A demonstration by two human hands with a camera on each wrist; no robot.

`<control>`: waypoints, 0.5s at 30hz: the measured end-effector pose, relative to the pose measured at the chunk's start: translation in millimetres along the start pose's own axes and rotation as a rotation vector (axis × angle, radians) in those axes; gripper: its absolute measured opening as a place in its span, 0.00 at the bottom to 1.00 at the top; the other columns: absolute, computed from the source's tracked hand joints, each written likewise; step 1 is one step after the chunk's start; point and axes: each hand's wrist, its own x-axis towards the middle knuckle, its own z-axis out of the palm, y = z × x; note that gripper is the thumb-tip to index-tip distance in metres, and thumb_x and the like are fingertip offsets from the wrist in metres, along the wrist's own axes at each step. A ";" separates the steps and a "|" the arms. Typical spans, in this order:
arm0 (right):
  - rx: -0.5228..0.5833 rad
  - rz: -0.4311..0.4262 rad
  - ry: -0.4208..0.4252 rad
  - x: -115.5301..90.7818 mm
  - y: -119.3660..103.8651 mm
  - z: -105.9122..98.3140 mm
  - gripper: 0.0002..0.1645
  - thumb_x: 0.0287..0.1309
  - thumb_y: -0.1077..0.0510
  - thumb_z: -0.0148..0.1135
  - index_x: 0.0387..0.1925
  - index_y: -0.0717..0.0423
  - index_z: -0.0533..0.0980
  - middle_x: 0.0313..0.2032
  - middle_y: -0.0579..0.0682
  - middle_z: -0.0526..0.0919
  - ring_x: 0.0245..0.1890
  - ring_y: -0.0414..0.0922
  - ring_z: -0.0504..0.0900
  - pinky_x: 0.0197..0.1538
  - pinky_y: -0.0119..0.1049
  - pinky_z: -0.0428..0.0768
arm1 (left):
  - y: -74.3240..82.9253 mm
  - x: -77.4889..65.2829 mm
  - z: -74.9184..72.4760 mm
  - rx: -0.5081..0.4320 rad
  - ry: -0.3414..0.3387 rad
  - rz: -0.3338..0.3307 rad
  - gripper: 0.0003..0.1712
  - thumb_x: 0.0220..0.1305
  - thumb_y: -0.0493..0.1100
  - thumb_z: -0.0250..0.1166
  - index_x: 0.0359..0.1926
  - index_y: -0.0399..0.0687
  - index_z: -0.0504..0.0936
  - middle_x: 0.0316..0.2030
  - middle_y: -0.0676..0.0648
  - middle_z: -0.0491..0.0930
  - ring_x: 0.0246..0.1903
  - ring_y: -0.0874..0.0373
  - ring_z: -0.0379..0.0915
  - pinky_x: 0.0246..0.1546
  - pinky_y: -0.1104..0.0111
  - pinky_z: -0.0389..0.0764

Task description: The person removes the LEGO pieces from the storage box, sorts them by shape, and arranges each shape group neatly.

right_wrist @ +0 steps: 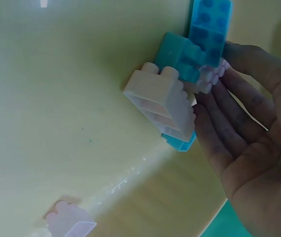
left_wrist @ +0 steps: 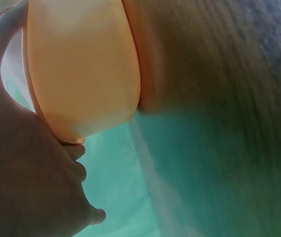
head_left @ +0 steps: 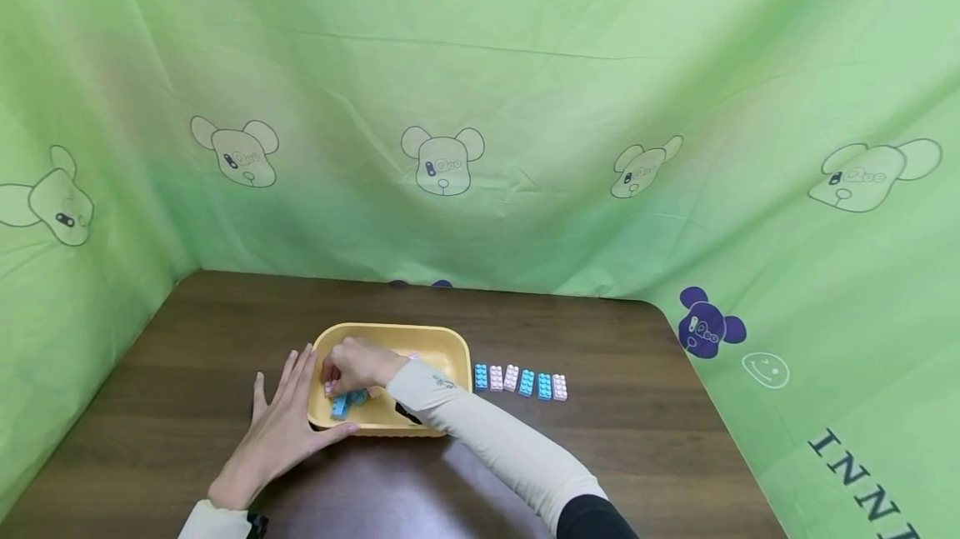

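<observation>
A yellow plastic tray (head_left: 442,347) stands on the table with loose toy building bricks inside. My left hand (head_left: 281,431) spreads across its left end, fingers along the left side and thumb at the front rim; the left wrist view shows the tray wall (left_wrist: 84,64) beside that hand. Inside the tray my right hand (head_left: 360,362) reaches to the left end. In the right wrist view, its thumb and fingers pinch a pale pink brick (right_wrist: 209,79), partly hidden. Against it lie a long blue brick (right_wrist: 209,29), a teal brick (right_wrist: 175,55) and a whitish-pink brick (right_wrist: 162,96).
Right of the tray, several blue and pink bricks (head_left: 527,382) stand in a row on the brown wooden table (head_left: 637,439). One more pink brick (right_wrist: 70,219) lies apart in the tray. A green printed curtain (head_left: 450,64) hangs around the table's back and sides.
</observation>
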 end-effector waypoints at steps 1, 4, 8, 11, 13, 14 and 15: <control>-0.012 0.001 0.003 0.1 -0.1 0.7 0.08 0.63 0.54 0.77 0.43 0.50 0.90 0.35 0.37 0.91 0.31 0.26 0.81 0.38 0.15 0.73 | 0.1 -0.2 0.0 0.000 0.001 0.001 0.73 0.56 0.73 0.74 0.84 0.35 0.48 0.82 0.33 0.50 0.81 0.33 0.42 0.69 0.23 0.37; -0.031 0.005 0.011 1.0 0.1 3.6 0.08 0.63 0.53 0.77 0.42 0.49 0.90 0.34 0.36 0.90 0.30 0.26 0.80 0.37 0.16 0.73 | 0.6 -1.0 0.3 -0.005 0.002 0.003 0.73 0.55 0.74 0.74 0.84 0.36 0.48 0.82 0.33 0.50 0.81 0.33 0.42 0.69 0.23 0.37; -0.032 0.000 0.017 1.2 1.2 5.7 0.07 0.64 0.54 0.76 0.41 0.49 0.90 0.33 0.36 0.89 0.29 0.26 0.79 0.36 0.17 0.73 | 1.1 -1.8 1.5 -0.009 0.010 0.008 0.74 0.55 0.74 0.74 0.84 0.36 0.48 0.82 0.33 0.50 0.80 0.32 0.43 0.69 0.23 0.37; -0.020 -0.007 0.031 0.1 3.2 4.3 0.06 0.64 0.54 0.76 0.42 0.50 0.90 0.33 0.37 0.89 0.30 0.26 0.79 0.37 0.16 0.73 | 1.1 -1.3 2.4 -0.007 0.014 0.012 0.74 0.54 0.74 0.74 0.84 0.36 0.48 0.82 0.33 0.51 0.80 0.33 0.43 0.69 0.23 0.36; -0.015 -0.013 0.048 -1.3 5.0 2.6 0.07 0.64 0.55 0.75 0.42 0.50 0.90 0.34 0.37 0.89 0.30 0.26 0.80 0.38 0.15 0.73 | 1.4 -0.8 1.4 -0.003 0.014 0.008 0.74 0.55 0.73 0.74 0.84 0.36 0.48 0.82 0.33 0.50 0.80 0.33 0.43 0.69 0.23 0.37; -0.001 -0.016 0.057 -2.1 6.1 2.0 0.07 0.64 0.55 0.75 0.42 0.51 0.90 0.34 0.38 0.90 0.31 0.26 0.80 0.38 0.15 0.73 | 1.5 -0.5 1.1 -0.001 0.013 0.008 0.74 0.55 0.73 0.74 0.84 0.36 0.48 0.82 0.33 0.50 0.80 0.33 0.43 0.69 0.23 0.36; 0.012 -0.019 0.064 -2.9 7.0 1.2 0.07 0.64 0.55 0.75 0.42 0.51 0.90 0.35 0.39 0.90 0.31 0.27 0.80 0.39 0.15 0.73 | 1.5 -0.3 0.8 0.001 0.012 0.008 0.74 0.55 0.73 0.74 0.84 0.36 0.48 0.82 0.33 0.50 0.80 0.33 0.43 0.69 0.23 0.36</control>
